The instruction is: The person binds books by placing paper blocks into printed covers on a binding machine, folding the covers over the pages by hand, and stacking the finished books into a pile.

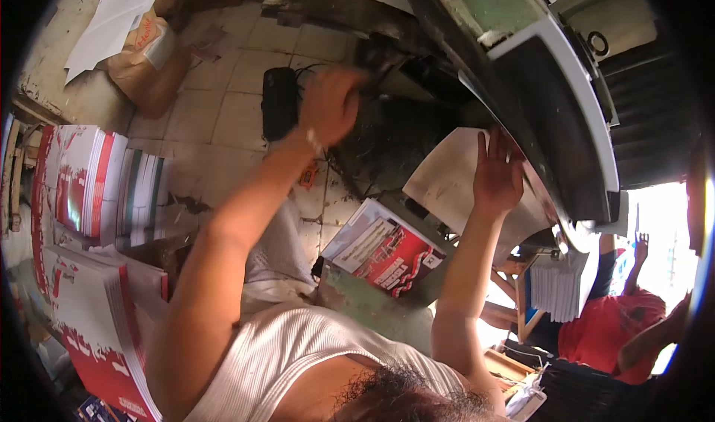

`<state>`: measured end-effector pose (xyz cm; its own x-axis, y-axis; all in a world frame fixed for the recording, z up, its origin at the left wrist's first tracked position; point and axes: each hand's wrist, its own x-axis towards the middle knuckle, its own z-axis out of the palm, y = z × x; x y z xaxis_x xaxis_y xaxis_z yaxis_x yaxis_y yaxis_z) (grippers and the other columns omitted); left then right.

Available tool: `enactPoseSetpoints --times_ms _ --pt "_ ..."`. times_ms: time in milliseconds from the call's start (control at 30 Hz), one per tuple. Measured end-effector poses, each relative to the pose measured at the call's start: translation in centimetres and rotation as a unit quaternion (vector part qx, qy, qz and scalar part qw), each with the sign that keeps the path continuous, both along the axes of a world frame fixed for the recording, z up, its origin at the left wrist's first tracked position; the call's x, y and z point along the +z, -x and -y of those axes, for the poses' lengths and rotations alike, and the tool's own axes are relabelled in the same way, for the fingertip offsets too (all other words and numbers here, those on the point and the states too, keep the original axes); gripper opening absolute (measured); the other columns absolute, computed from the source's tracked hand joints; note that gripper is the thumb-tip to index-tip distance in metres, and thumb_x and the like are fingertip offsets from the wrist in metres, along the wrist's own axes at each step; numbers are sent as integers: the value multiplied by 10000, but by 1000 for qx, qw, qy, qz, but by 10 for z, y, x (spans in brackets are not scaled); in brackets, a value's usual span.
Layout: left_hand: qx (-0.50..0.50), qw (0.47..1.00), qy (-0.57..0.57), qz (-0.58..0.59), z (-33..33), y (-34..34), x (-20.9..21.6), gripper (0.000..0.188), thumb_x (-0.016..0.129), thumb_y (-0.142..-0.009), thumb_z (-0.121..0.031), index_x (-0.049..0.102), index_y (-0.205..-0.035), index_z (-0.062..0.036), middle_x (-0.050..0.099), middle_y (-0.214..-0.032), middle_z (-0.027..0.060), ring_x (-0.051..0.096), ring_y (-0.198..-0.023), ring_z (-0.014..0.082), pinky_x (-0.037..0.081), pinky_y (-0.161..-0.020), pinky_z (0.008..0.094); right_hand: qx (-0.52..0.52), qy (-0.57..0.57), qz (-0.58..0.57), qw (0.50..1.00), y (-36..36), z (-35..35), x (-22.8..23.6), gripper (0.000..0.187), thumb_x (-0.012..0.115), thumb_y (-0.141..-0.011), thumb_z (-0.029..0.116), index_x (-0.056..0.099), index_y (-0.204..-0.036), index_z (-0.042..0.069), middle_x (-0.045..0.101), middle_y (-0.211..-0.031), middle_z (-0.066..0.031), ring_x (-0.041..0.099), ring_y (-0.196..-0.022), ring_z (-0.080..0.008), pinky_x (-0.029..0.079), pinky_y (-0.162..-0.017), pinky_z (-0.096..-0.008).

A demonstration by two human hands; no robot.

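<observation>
My left hand (328,105) is raised and blurred, its fingers curled near a dark part of the machine (551,87); whether it grips anything is unclear. My right hand (497,172) is flat, fingers spread, resting on a large white sheet (443,183) that lies under the machine's curved black and white edge. Below the sheet, a stack of red and white printed leaflets (383,251) rests on a green ledge. My white ribbed vest fills the lower middle.
Tall stacks of red and white printed sheets (89,191) stand at my left, with another (97,325) lower down. A black box (279,102) sits on the tiled floor. A brown wrapped paper bundle (141,49) lies far left. A person in a red top (611,325) works at right beside a white paper stack (562,284).
</observation>
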<state>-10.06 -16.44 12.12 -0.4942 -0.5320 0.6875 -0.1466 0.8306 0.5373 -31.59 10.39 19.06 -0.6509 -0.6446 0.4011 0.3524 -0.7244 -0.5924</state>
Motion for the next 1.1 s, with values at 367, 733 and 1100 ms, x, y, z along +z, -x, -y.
enactPoseSetpoints --times_ms 367,733,1100 --pt "73 928 87 355 154 176 86 849 441 -873 -717 480 -1497 -142 400 -1583 111 154 -1541 341 36 -1198 661 -69 38 76 994 -7 -53 11 596 692 -887 213 513 -1421 21 438 -1530 -195 357 -1448 -382 156 -1245 -580" --pt "29 979 157 124 79 127 64 742 592 -839 -592 552 -1404 -113 524 -1438 125 433 -1356 330 280 -1113 586 -77 5 33 996 25 -93 12 560 683 -869 153 526 -1380 -15 471 -1497 -214 344 -1453 -400 87 -1261 -572" --pt "-167 834 -442 285 -192 -100 -182 717 855 -752 -401 587 -1288 -8 691 -1182 164 672 -1081 331 522 -935 399 -269 -143 245 921 -20 -146 -133 199 611 -965 14 609 -1162 44 688 -1135 -76 668 -1041 -215 597 -898 -353"
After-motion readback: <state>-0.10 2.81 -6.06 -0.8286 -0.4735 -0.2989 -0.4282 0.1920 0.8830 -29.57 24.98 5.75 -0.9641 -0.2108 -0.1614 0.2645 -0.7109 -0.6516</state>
